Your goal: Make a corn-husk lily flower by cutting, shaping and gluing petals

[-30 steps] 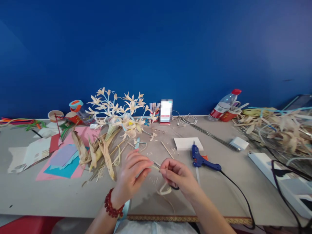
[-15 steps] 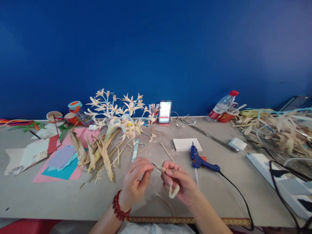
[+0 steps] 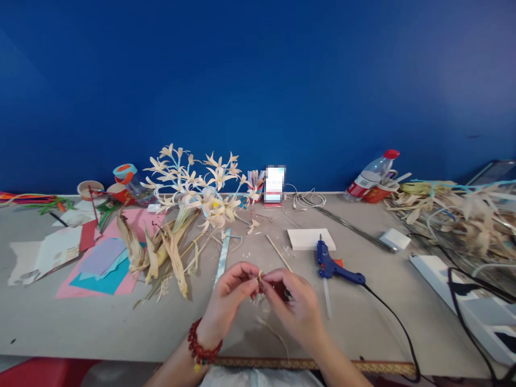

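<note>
My left hand [image 3: 230, 298], with a red bead bracelet at the wrist, and my right hand [image 3: 297, 301] meet fingertip to fingertip above the table. Both are closed in a pinch on a thin pale yellowish husk strip [image 3: 260, 276], which seems to loop between them. Much of the strip is hidden by my fingers. Below lies a thin dry fibre [image 3: 276, 336] on the tabletop. Just beyond my hands are a narrow stick [image 3: 279, 252] and a light-blue shiny strip [image 3: 222, 257].
A blue glue gun [image 3: 332, 266] with a black cord lies to the right, near a white power strip [image 3: 455, 298]. Dried corn husks [image 3: 175, 252] and coloured paper [image 3: 97, 287] are on the left. Husk flowers [image 3: 201, 188] stand behind, beside a lit phone [image 3: 274, 184].
My hands have come together; the fingertips were apart, with thin strands between them. The strip's loop that hung under my right hand no longer shows there.
</note>
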`<control>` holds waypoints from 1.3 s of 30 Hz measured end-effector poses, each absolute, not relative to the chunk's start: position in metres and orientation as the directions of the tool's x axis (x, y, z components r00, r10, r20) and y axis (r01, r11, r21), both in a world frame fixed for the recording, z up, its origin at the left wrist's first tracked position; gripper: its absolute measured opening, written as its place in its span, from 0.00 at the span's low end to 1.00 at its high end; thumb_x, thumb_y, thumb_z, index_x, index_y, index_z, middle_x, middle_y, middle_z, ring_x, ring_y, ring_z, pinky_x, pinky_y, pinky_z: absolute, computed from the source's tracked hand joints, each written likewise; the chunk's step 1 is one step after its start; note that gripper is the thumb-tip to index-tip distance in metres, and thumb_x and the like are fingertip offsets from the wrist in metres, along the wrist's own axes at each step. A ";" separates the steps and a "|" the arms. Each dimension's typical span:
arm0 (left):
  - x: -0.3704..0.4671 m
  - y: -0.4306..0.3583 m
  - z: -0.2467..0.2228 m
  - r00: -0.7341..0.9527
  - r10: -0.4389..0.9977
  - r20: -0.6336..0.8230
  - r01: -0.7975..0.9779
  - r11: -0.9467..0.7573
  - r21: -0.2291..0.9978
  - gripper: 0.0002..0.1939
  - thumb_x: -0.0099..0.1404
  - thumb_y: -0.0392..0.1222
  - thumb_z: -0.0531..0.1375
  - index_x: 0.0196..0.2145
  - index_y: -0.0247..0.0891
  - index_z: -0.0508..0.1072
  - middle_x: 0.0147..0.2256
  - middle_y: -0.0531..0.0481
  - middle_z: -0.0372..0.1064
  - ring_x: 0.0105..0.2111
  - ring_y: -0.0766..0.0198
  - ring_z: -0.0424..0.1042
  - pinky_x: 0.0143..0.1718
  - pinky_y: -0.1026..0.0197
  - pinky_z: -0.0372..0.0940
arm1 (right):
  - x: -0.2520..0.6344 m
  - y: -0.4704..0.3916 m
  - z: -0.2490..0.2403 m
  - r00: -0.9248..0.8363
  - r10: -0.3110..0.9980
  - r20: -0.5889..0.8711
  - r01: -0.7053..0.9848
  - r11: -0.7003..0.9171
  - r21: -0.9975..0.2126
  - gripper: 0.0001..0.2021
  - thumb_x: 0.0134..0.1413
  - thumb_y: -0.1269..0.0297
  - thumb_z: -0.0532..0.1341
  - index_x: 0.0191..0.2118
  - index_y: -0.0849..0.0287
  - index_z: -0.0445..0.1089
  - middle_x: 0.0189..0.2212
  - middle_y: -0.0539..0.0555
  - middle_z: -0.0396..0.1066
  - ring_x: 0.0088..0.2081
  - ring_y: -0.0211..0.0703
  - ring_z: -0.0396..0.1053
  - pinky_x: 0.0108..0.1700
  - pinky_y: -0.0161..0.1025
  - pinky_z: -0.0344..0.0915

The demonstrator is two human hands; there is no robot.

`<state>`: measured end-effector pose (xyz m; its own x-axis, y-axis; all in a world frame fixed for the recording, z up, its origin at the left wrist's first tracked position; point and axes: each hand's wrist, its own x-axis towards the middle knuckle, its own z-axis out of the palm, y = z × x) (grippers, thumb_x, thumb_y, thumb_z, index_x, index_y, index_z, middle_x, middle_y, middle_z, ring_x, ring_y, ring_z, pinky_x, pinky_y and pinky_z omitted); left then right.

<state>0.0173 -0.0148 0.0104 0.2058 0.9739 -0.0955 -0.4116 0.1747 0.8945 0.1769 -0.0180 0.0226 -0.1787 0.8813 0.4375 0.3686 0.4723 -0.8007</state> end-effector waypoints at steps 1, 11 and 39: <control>0.018 -0.015 0.011 0.211 0.972 -0.107 -0.432 0.190 0.882 0.07 0.60 0.40 0.66 0.36 0.36 0.74 0.29 0.53 0.68 0.27 0.70 0.65 0.30 0.68 0.60 | 0.177 -0.018 0.022 -0.180 0.883 0.434 0.373 0.470 -0.800 0.04 0.59 0.69 0.59 0.33 0.57 0.70 0.24 0.50 0.73 0.22 0.35 0.63 0.25 0.32 0.58; 0.015 -0.012 0.014 0.289 0.952 -0.100 -0.496 0.238 0.835 0.07 0.64 0.41 0.62 0.33 0.37 0.67 0.21 0.56 0.63 0.22 0.71 0.62 0.25 0.68 0.57 | 0.184 -0.012 0.022 -0.318 0.935 0.153 0.209 0.227 -0.951 0.08 0.61 0.62 0.60 0.44 0.56 0.72 0.29 0.52 0.75 0.28 0.40 0.70 0.31 0.35 0.65; 0.004 -0.014 0.006 0.321 0.690 0.649 0.188 -0.718 0.670 0.15 0.65 0.28 0.56 0.47 0.43 0.71 0.41 0.44 0.71 0.42 0.59 0.72 0.42 0.57 0.69 | 0.176 -0.003 0.026 -0.374 0.874 -0.310 -0.364 -0.446 -0.817 0.15 0.43 0.56 0.69 0.24 0.59 0.65 0.13 0.43 0.59 0.16 0.29 0.48 0.19 0.29 0.41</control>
